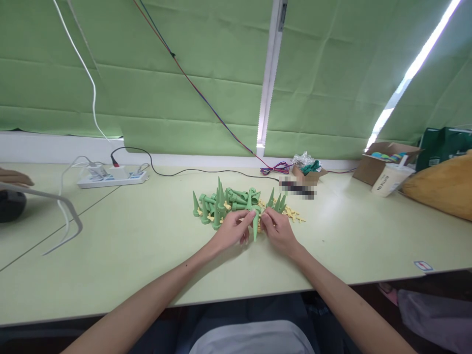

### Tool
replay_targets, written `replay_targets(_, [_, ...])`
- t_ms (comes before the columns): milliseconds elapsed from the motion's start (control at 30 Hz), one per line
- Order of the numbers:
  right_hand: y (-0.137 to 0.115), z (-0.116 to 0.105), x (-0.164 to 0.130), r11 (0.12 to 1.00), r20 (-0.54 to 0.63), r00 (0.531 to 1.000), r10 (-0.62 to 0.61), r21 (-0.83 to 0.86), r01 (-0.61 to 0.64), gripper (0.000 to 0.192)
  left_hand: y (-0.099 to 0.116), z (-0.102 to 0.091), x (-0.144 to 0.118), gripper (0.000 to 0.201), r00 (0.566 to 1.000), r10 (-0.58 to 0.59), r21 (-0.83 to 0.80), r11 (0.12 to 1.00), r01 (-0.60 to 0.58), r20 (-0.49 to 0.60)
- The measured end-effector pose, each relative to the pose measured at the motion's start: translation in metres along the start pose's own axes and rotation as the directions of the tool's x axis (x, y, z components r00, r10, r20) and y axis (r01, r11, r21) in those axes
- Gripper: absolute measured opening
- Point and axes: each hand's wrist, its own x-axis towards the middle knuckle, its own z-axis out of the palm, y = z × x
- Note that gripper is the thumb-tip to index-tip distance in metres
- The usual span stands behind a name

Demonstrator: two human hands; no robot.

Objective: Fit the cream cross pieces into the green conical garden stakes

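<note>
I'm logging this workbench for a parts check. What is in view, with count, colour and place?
spike: one, green, held between both hands
spike pile: many, green, table centre
small cross pieces: several, yellow, among and right of pile
power strip: one, white, back left
cardboard box: one, brown, back right
cup: one, white, by box
table: one, pale green
another person's hand: one, far left
left hand: on spike
right hand: on spike
</note>
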Motion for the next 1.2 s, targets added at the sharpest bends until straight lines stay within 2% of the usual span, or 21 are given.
replay_targets(200, [0.0, -0.001, -0.002, 1.0, 0.021, 1.0, 0.008, 0.021, -0.008, 0.033, -0.005, -0.003, 0.0, 0.04, 1.0, 0.008, 0.019, 1.0, -0.008, 0.015])
replay_targets(467, [0.001, 0.0, -0.001, 0.999, 0.015, 1.0, 0.017, 0.031, -0.017, 0.036, -0.004, -0.001, -0.002, 0.03, 0.999, 0.048, 0.105, 0.993, -0.045, -0.02])
replay_targets(567, [0.002, 0.0, -0.001, 1.0, 0.005, 1.0, 0.008, 0.025, -0.009, 0.038, -0.008, 0.0, -0.001, 0.027, 0.994, 0.094, 0.182, 0.98, -0.083, -0.054])
replay_targets(733, [0.003, 0.0, -0.001, 1.0, -0.002, 1.0, -0.011, 0.003, 0.011, 0.041, -0.014, 0.001, 0.0, 0.035, 0.974, 0.203, 0.309, 0.937, -0.162, -0.105])
replay_targets(967, [0.004, 0.002, -0.001, 0.999, -0.021, 0.999, -0.033, -0.019, 0.033, 0.045, -0.016, 0.002, 0.0, 0.033, 0.943, 0.307, 0.355, 0.902, -0.245, -0.131])
replay_targets(1067, [0.003, 0.002, -0.001, 1.0, -0.02, 1.0, -0.021, -0.006, 0.021, 0.043, -0.013, 0.003, -0.001, 0.033, 0.944, 0.301, 0.347, 0.907, -0.239, -0.137])
replay_targets(1200, [0.002, 0.001, -0.001, 1.0, -0.01, 1.0, 0.001, -0.004, -0.001, 0.041, -0.008, 0.004, -0.001, 0.032, 0.965, 0.231, 0.291, 0.938, -0.187, -0.127])
